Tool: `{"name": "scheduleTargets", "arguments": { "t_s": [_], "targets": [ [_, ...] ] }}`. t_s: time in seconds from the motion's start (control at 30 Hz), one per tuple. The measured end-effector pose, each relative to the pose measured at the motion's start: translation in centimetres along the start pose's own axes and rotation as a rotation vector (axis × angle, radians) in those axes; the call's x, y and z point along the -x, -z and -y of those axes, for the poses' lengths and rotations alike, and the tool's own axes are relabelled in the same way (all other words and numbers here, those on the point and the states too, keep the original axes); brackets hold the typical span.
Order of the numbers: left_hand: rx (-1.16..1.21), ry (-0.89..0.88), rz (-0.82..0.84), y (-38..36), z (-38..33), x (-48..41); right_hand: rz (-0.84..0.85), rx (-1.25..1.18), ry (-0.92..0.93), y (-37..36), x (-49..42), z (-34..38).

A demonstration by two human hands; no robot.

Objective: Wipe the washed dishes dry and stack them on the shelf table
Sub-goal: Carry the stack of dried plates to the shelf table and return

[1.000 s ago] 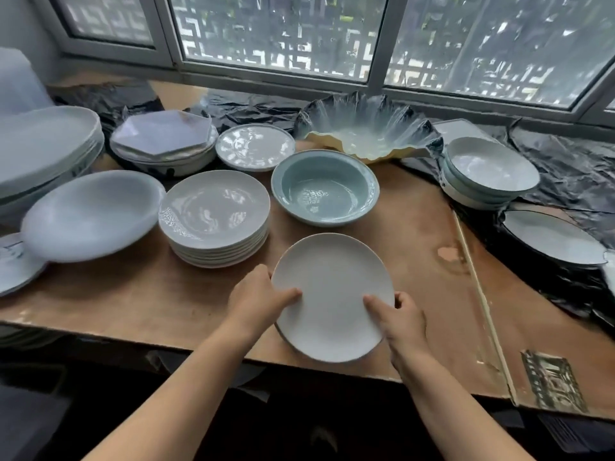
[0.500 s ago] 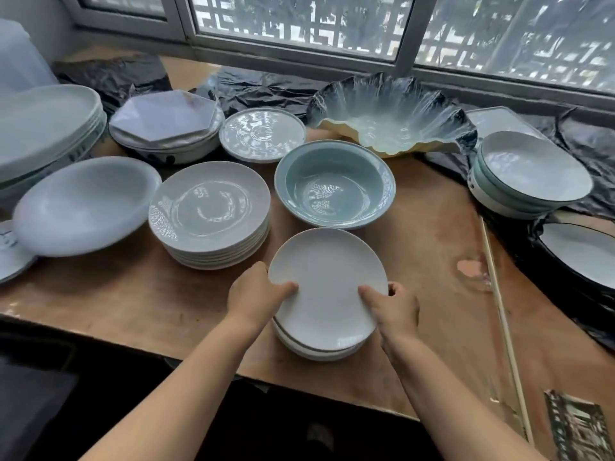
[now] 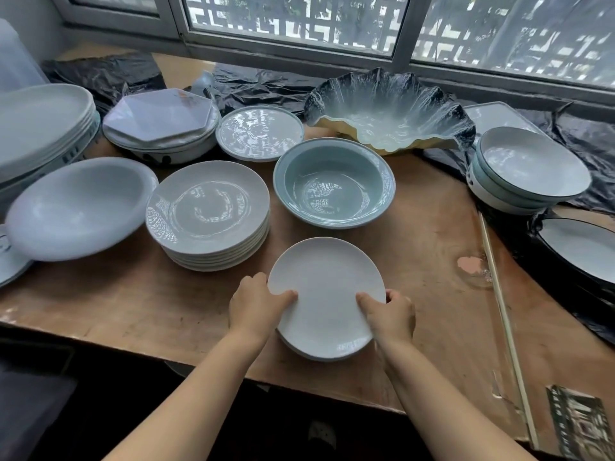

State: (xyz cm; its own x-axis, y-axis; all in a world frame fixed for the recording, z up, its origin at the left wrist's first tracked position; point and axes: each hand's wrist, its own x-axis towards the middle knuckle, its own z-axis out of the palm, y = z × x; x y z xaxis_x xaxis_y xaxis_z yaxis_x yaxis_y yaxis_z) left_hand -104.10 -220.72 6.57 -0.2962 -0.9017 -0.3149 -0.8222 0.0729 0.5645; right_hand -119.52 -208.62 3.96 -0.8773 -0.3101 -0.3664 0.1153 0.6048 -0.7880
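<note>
A small stack of plain white plates (image 3: 326,287) rests near the front edge of the brown wooden table (image 3: 429,254). My left hand (image 3: 254,306) grips the stack's left rim, thumb on the top plate. My right hand (image 3: 389,316) grips the right rim the same way. The edges of lower plates show under the top one at the near side. No cloth is in view.
Behind stand a pale blue bowl (image 3: 334,184), a stack of grey-white plates (image 3: 209,211), a wide white bowl (image 3: 80,207), a patterned flat plate (image 3: 259,133) and a shell-shaped dish (image 3: 389,111). Stacked bowls (image 3: 529,171) sit right, large plates (image 3: 40,124) left. The table edge is close to me.
The plates and both hands have shifted a little forward on the table, and lower plates now show beneath the top one. The grip of both hands is unchanged.
</note>
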Motion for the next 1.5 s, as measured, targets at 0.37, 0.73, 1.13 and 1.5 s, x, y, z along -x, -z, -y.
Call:
{"name": "scheduleTargets", "arguments": {
  "t_s": [0.37,0.73,1.13,1.5],
  "targets": [
    [-0.215,-0.007,-0.032,-0.4,-0.3,-0.5,-0.017,0.053,0.085,0.0,-0.6,-0.3],
    [-0.216,0.001,0.015,-0.5,-0.4,-1.2,-0.016,0.147,0.162,0.0,-0.4,-0.5],
    [-0.153,-0.007,0.066,0.3,-0.1,-1.4,0.059,0.25,0.256,1.2,-1.0,0.0],
    [-0.459,-0.132,-0.366,4.6,2.8,3.6,0.175,0.738,1.262,-3.1,0.6,7.6]
  ]
}}
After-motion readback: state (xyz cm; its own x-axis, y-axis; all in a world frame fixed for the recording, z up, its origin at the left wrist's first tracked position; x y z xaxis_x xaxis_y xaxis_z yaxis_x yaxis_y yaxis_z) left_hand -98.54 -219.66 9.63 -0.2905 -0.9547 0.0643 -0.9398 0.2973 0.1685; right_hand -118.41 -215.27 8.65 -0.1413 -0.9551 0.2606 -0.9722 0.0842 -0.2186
